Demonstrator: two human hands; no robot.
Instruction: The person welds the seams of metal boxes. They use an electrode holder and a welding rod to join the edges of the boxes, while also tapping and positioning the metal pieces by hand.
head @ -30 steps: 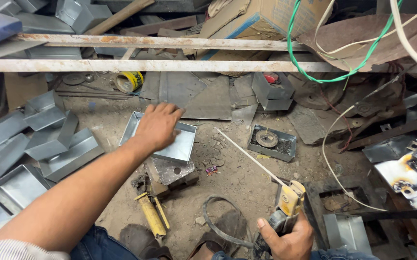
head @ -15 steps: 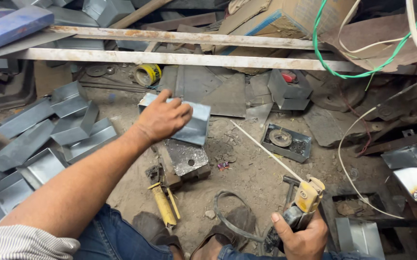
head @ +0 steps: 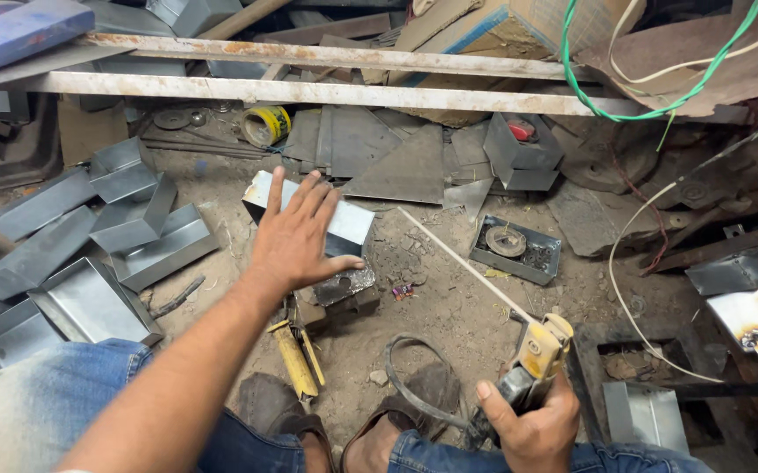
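- At the middle of the dirt floor, your left hand [head: 298, 232] lies over the folded sheet-metal tray [head: 349, 223], fingers spread and flat; whether the palm presses on the metal, I cannot tell.
- That tray sits on a dark steel block [head: 344, 293], just far of your knees.
- Your right hand [head: 532, 425], near right, is wrapped tight around the handle of the yellow welding electrode holder [head: 541, 350]; a pale rod [head: 462, 258] is clamped in it and points far-left toward the tray, its tip just beside the tray's right edge.
- Progress, as I judge it: no arc shows, and no weld bead is visible on the tray; joining looks not yet begun on this piece.
- A stack of similar grey trays [head: 90, 236] lies at left; whether they are finished I cannot tell.
- A yellow-handled tool [head: 296, 359] lies on the ground by your left knee, untouched.
- Packages and labels: a cardboard box [head: 484, 31] with a blue edge stands far centre behind the rusty white bars [head: 309, 88]; a flat blue carton [head: 20, 31] lies far left; a yellow tape roll [head: 265, 124] with dark print sits under the bars; a small open metal box [head: 514, 248] holds a disc, right of centre.
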